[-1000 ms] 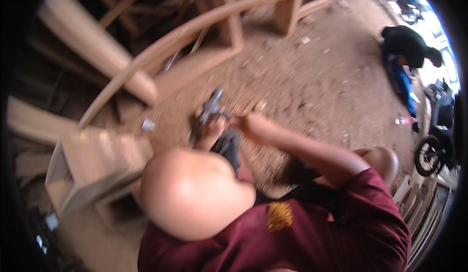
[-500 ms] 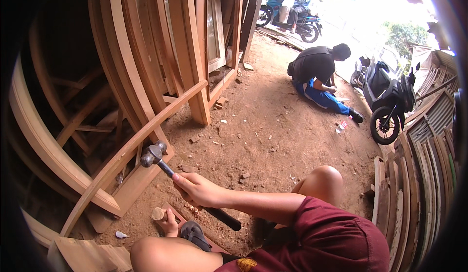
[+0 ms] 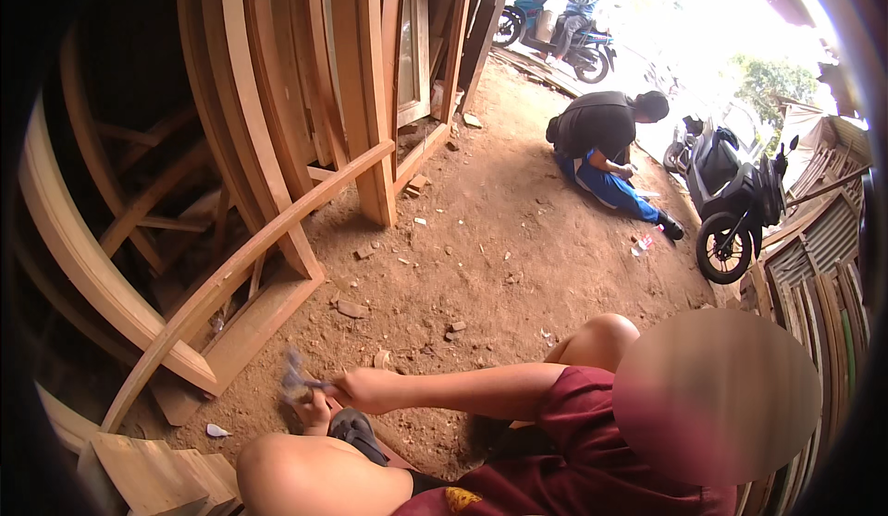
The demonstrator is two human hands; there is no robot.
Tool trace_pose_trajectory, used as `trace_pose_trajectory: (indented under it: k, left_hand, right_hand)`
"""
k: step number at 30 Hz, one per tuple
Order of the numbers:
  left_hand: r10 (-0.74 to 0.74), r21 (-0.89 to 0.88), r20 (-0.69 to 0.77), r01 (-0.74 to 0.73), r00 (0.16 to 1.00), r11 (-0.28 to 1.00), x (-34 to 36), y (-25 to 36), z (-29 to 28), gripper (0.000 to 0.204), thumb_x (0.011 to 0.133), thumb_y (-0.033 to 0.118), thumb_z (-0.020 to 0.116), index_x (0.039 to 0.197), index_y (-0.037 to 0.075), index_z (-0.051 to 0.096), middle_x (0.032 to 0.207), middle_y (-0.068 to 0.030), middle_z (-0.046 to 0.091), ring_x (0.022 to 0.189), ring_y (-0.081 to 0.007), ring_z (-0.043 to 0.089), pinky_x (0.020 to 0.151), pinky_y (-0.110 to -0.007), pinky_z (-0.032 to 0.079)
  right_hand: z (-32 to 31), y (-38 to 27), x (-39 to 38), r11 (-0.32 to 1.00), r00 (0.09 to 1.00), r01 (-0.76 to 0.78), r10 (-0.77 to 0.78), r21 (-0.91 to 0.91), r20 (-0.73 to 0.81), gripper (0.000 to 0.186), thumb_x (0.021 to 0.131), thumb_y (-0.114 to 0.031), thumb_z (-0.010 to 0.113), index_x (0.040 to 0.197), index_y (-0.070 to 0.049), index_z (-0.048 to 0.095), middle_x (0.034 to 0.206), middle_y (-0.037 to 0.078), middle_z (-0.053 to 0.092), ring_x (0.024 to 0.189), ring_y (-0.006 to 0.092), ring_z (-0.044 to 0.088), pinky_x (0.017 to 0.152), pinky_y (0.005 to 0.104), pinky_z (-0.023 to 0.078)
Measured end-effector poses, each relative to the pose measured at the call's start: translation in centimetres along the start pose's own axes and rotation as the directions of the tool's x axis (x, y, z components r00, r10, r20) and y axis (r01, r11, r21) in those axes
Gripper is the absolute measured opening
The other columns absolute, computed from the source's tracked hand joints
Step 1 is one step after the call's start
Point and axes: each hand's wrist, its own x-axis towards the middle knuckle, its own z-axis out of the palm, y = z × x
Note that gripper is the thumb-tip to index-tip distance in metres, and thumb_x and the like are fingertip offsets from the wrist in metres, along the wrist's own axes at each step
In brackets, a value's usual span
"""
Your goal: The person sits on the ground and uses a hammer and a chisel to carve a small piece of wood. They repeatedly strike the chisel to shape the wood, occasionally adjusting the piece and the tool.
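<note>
My right hand grips the shaft of a ball-peen hammer, whose head is smeared by motion. The hammer head is down at my left hand, over the top of what that hand holds. A round, pale wooden handle end showed in that fist earlier; now the hammer hides it, and its lower part cannot be seen. Below lies a reddish wooden board, partly covered by my foot in a dark sandal. My bent left knee hides the left forearm.
Wooden frames lean at the left, with a long curved strip across them. Stacked boards lie at lower left. Another person sits on the dirt ahead, beside a parked scooter. A rider on a blue scooter is farther back.
My right hand has swung the hammer down and left, from raised above the left fist to the handle's top. The left hand stays near the board. The view has shifted slightly.
</note>
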Motion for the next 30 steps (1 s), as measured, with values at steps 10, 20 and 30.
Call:
trace_pose_trajectory:
  k: [10, 20, 30]
  left_hand:
    - [-0.004, 0.132, -0.036, 0.009, 0.999, 0.991, 0.2, 2.8, 0.6, 0.021, 0.086, 0.013, 0.068, 0.100, -0.001, 0.063, 0.089, -0.0107, 0.068, 0.089, -0.0270, 0.065, 0.077, -0.039, 0.050]
    - [-0.150, -0.421, -0.093, 0.098, 0.984, 0.902, 3.6, 2.3, -5.7, 0.042, 0.095, 0.013, 0.053, 0.056, 0.010, 0.038, 0.050, -0.0024, 0.042, 0.042, -0.0146, 0.040, 0.046, -0.033, 0.035]
    - [-0.256, -0.606, -0.140, 0.122, 0.957, 0.786, 2.1, 5.4, -4.0, 0.020, 0.093, 0.001, 0.057, 0.079, 0.007, 0.044, 0.054, -0.0009, 0.043, 0.043, -0.0092, 0.039, 0.044, -0.027, 0.036]
  right_hand:
    - [0.1, 5.6, 1.3, 0.756, 0.829, -0.558, 0.484, 0.342, 0.281, 0.038, 0.104, -0.034, 0.051, 0.117, 0.001, 0.058, 0.066, 0.013, 0.054, 0.065, 0.0265, 0.060, 0.059, 0.0372, 0.048]
    - [-4.1, 0.5, 0.8, 0.581, 0.831, -0.512, 0.522, 0.633, 0.193, 0.043, 0.106, -0.048, 0.042, 0.085, -0.011, 0.048, 0.061, -0.005, 0.038, 0.047, 0.0079, 0.033, 0.042, 0.0277, 0.030]
    - [-4.2, -0.3, 2.4, 0.563, 0.827, -0.521, 0.519, 0.642, 0.216, 0.045, 0.108, -0.048, 0.038, 0.082, -0.011, 0.044, 0.060, -0.007, 0.031, 0.048, 0.0062, 0.028, 0.043, 0.0275, 0.029]
